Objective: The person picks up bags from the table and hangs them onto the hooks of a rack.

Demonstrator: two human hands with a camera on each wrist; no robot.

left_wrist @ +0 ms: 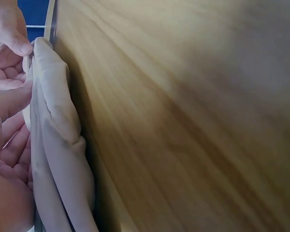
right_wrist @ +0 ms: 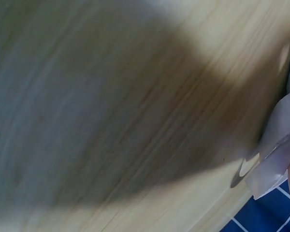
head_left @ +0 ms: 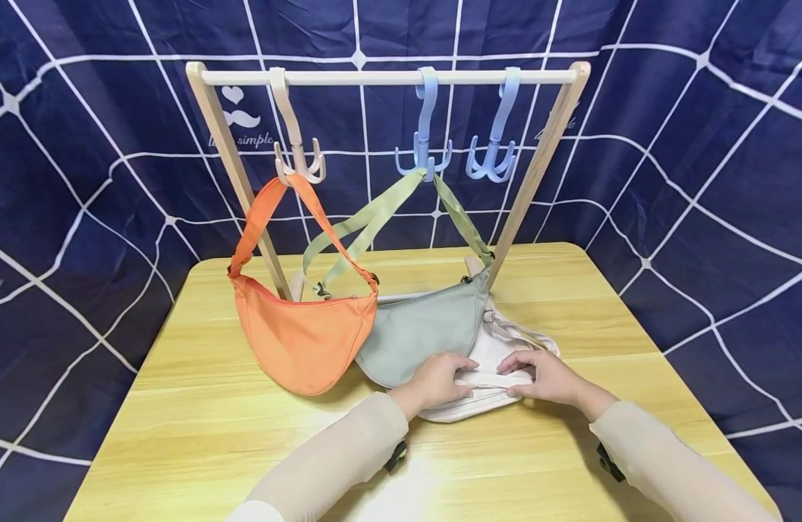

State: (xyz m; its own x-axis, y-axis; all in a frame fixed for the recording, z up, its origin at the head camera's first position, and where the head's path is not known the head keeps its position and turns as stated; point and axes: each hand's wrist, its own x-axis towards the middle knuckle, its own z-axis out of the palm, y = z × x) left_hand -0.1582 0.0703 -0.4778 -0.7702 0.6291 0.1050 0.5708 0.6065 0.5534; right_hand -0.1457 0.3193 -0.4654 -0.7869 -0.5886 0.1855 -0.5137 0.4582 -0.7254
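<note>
Table: three bags, two hands

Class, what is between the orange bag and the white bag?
In the head view, the grey-green bag is between the orange bag and white bag.

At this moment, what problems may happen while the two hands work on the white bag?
The green bag overlaps the white bag in the head view, so lifting the white bag might disturb the other on its blue hook. The orange bag overlaps the green bag, so it might be bumped too. The left hand and right hand pinch only a narrow strip of the white bag, so it might slip free.
</note>
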